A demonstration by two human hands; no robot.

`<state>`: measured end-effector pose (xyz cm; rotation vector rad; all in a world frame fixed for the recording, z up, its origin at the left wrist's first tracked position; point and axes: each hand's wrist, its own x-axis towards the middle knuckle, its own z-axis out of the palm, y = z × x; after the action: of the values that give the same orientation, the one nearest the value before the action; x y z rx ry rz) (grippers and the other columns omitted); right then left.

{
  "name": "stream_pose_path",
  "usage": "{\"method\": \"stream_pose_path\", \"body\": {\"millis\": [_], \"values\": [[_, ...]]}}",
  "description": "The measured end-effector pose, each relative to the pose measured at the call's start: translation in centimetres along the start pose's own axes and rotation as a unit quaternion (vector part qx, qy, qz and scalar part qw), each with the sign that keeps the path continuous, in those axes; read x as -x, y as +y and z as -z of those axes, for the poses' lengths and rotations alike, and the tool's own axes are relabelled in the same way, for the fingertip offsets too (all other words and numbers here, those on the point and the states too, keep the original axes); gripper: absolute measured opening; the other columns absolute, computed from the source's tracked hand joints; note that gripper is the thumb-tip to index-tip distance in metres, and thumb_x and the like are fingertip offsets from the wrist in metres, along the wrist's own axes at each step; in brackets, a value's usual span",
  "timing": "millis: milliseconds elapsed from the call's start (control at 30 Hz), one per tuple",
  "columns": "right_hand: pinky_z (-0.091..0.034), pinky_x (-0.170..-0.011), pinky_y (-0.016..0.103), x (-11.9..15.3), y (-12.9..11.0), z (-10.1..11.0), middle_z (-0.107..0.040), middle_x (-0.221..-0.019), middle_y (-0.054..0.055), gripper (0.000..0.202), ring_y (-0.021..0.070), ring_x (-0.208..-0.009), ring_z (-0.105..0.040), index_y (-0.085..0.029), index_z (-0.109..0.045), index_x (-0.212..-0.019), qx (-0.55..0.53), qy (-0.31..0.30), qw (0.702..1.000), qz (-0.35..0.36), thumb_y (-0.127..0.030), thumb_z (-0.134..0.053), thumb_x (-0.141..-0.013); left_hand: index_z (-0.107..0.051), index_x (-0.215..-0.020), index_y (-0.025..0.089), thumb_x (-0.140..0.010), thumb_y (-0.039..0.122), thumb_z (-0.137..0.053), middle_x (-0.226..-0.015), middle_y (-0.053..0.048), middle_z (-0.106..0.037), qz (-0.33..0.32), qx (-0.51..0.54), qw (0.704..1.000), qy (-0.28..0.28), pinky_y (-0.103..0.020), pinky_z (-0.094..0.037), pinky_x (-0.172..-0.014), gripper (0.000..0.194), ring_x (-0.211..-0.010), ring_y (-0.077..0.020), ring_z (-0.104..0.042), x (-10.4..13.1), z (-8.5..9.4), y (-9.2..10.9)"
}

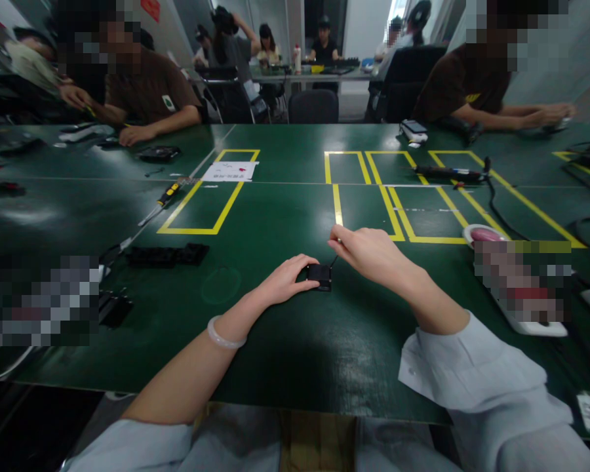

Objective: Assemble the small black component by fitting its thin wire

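Note:
A small black rectangular part lies on the green table in front of me. My left hand grips it from the left, thumb on the near side and fingers on the far side. Above and to the right, my right hand is closed in a pinch around a thin dark rod-like tool. The tool slants down to the right edge of the black part. Its upper end is hidden in my fingers, so its exact kind does not show.
Left of my hands lies a black strip-shaped piece, with a yellow-black screwdriver beyond it. A white tray stands at right. Farther off are a black electric screwdriver, a paper sheet and yellow tape outlines. Co-workers sit across the table.

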<state>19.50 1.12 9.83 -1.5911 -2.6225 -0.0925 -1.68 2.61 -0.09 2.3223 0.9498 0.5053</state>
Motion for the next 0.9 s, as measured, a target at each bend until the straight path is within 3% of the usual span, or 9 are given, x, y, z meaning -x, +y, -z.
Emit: {"method": "stream_pose_path", "body": {"millis": [267, 533, 667, 900], "values": [[-0.025, -0.054, 0.027, 0.37, -0.20, 0.13, -0.069, -0.088, 0.004, 0.022, 0.0174, -0.070, -0.063, -0.020, -0.048, -0.109, -0.052, 0.026, 0.998, 0.023, -0.025, -0.033, -0.093, -0.053, -0.116, 0.021, -0.087, 0.044, -0.057, -0.108, -0.006, -0.059, -0.002, -0.009, 1.000, 0.001, -0.034, -0.044, -0.086, 0.037, -0.099, -0.0231, -0.057, -0.01, 0.05, 0.03], [-0.024, -0.054, 0.027, 0.17, -0.12, 0.21, -0.069, -0.079, 0.004, 0.032, 0.0188, -0.068, -0.063, -0.021, -0.052, -0.103, -0.031, 0.009, 0.999, 0.012, -0.043, -0.029, -0.097, -0.053, -0.116, 0.021, -0.087, 0.044, -0.057, -0.109, -0.007, -0.059, 0.001, -0.005, 1.000, 0.004, -0.036, -0.043, -0.087, 0.038, -0.100, -0.0240, -0.057, -0.04, -0.14, -0.15], [-0.023, -0.054, 0.027, 0.03, -0.05, -0.05, -0.069, -0.078, 0.005, 0.031, 0.0188, -0.066, -0.063, -0.020, -0.052, -0.106, -0.003, 0.003, 1.000, 0.001, -0.036, -0.027, -0.098, -0.053, -0.116, 0.021, -0.088, 0.044, -0.057, -0.110, -0.006, -0.059, -0.005, -0.007, 1.000, 0.002, -0.034, -0.043, -0.086, 0.037, -0.101, -0.0229, -0.056, 0.02, -0.08, -0.17], [-0.027, -0.056, 0.027, 0.33, -0.28, 0.07, -0.068, -0.081, 0.003, 0.026, 0.0177, -0.069, -0.062, -0.019, -0.046, -0.115, -0.055, 0.024, 0.998, 0.015, -0.028, -0.032, -0.095, -0.053, -0.116, 0.021, -0.088, 0.044, -0.057, -0.109, -0.005, -0.059, -0.011, -0.009, 1.000, 0.006, -0.033, -0.043, -0.086, 0.036, -0.099, -0.0224, -0.057, -0.03, -0.10, -0.20]]}}
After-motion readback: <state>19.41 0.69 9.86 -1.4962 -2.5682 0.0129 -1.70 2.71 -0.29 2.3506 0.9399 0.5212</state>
